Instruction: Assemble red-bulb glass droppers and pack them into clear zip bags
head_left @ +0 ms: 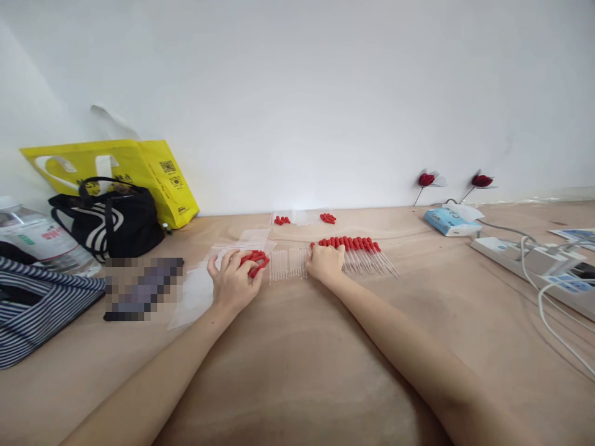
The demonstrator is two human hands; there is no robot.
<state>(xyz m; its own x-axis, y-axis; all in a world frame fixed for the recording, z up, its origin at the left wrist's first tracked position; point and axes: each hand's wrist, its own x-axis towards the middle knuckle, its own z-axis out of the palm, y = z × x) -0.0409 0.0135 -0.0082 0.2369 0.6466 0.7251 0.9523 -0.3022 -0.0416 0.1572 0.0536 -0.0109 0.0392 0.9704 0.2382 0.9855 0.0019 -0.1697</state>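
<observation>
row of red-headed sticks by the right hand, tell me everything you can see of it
The row of red-headed sticks lies on the wood-look table. Each has a thin, pale shaft and a rounded red head; the material is unclear. The heads crowd side by side at the far end, while the shafts slant nearer and rightward. The right hand covers its left end; whether the fingers grip a stick is hidden.

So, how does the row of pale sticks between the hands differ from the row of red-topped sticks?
The pale row shows no red, while the red-topped row has red far ends. The pale row lies between the left hand and right hand; the red-topped row extends rightward from the latter. The pale row points nearly straight toward the viewer; the red-topped row slants. Both lie on the table.
</observation>
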